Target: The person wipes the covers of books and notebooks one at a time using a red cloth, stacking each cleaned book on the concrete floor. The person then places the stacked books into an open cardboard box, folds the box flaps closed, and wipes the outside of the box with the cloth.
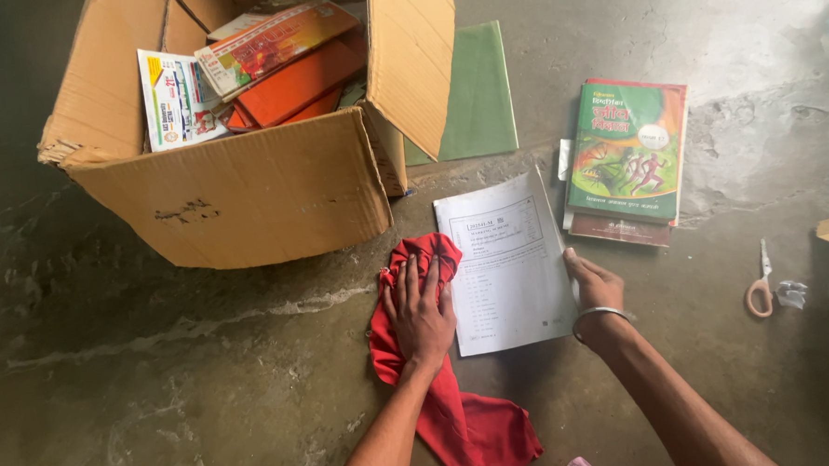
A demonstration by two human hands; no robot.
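Here, in the head view, the left hand (420, 312) lies flat and open, fingers spread, pressing on a crumpled red cloth (450, 399) that trails near along the grey concrete floor (161, 393). The top of the cloth touches the left edge of a thin white paper booklet with black print (507, 262), probably so it can rub the cover. The right hand (592, 289), with a silver bangle (601, 313) on the wrist, grips the booklet's right edge with bent fingers, which seems to keep it from sliding. The booklet lies in the middle of the floor, a bit tilted, and its pages look clean and flat. Just right of it is a small stack of books with a green and orange cover on top (627, 154). Far left stands an open brown cardboard box (245, 189) full of orange and white books. A flat green folder (472, 95) lies behind the box. Far right, orange-handled scissors (760, 288) rest on the floor.
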